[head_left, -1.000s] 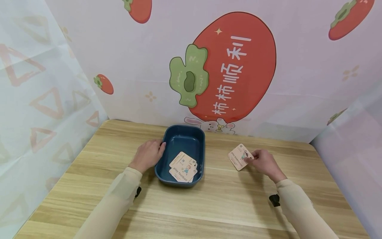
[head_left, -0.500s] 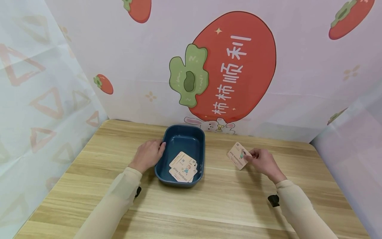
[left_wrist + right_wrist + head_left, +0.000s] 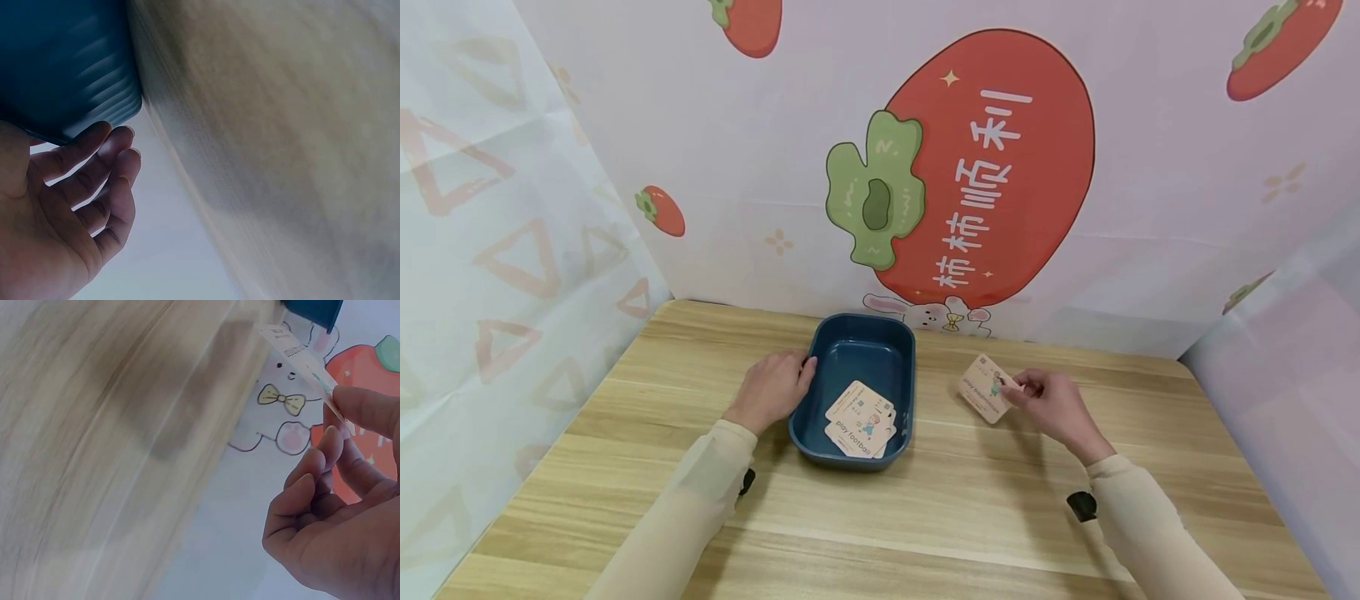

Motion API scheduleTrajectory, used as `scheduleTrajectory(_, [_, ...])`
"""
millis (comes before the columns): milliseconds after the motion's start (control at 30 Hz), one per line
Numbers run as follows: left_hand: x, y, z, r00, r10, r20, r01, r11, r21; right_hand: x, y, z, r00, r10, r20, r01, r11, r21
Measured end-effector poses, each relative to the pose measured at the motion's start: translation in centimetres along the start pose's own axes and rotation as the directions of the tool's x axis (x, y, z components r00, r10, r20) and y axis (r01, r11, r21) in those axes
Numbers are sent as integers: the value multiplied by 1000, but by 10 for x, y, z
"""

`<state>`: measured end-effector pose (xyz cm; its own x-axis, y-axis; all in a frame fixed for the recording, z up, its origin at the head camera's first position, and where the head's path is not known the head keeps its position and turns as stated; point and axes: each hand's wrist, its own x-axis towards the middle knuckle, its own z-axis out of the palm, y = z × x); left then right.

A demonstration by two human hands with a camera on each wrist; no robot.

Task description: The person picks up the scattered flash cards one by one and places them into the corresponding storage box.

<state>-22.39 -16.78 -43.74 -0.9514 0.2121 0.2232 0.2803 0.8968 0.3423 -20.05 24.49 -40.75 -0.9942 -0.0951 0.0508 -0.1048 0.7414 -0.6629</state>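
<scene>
A dark blue plastic bin (image 3: 865, 358) stands on the wooden table. Its near end holds several overlapping square cards (image 3: 859, 427), the top one printed "play football". My left hand (image 3: 769, 390) holds the bin's left rim, thumb over the edge; the left wrist view shows its bent fingers (image 3: 122, 159) against the outer wall. To the right of the bin, my right hand (image 3: 1058, 410) pinches another square card (image 3: 982, 390) by one corner between thumb and fingers. In the right wrist view this card (image 3: 297, 359) is tilted and apart from the tabletop.
The wood-grain table (image 3: 970, 517) ends at the back against an upright printed sheet (image 3: 760, 150) with a big red persimmon. More patterned sheets stand at the left and right sides. A black strap (image 3: 1082, 506) shows at the right wrist.
My right hand has lifted its card and carried it a little left, toward the bin. The left hand, the bin and the cards inside it stay in place.
</scene>
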Motion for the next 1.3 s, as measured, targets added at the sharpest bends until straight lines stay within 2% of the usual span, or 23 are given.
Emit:
scheduleTrajectory(267, [0,1,0,1000,4,-7,-4,1000,-8,-3,-16,1,998,-65,-16,65,998,16])
scheduleTrajectory(667, [0,1,1,1000,0,0,0,1000,-15,-8,-48,4,995,-103,10,101,989,109])
scheduleTrajectory(1300, [1,0,1,1000,0,-1,0,1000,-15,-5,-87,25,981,-190,35,177,957,231])
